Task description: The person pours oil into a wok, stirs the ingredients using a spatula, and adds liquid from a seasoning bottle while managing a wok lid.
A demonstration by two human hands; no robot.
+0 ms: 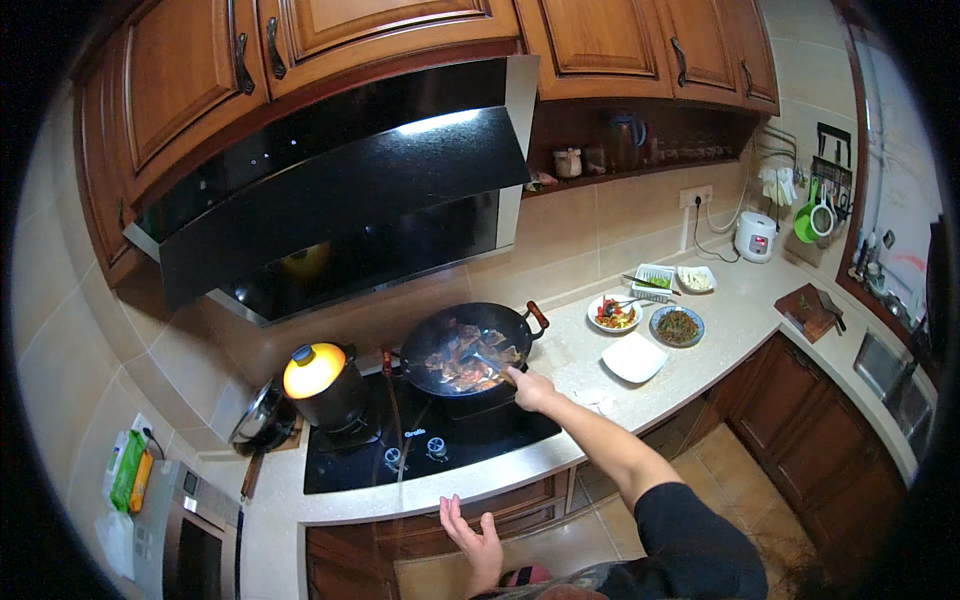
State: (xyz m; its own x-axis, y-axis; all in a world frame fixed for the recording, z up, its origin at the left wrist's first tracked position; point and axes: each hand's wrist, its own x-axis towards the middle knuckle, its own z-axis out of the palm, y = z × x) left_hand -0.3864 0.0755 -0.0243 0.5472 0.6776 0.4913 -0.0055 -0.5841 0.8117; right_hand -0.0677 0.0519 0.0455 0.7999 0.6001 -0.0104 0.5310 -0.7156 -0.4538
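My right hand (533,390) grips the wooden handle of a spatula (487,365), whose metal end reaches into a black wok (420,330). Browned pieces of food, perhaps sliced meat, (469,371) lie across the bottom of the wok. The wok has two wooden side handles and sits on the right burner of a black glass gas hob (480,442). In front of the counter edge, my left hand (474,536) is raised with its fingers apart and holds nothing. To the left, a dark pot with a yellow lid (316,371) stands on the other burner.
A range hood (352,187) hangs low above the hob. Right of the wok are a white square plate (634,358), a bowl of chopped red peppers (615,315), a blue-rimmed plate of food (677,328) and a white basket (652,281). A cleaver (831,306) lies on a cutting board (804,315).
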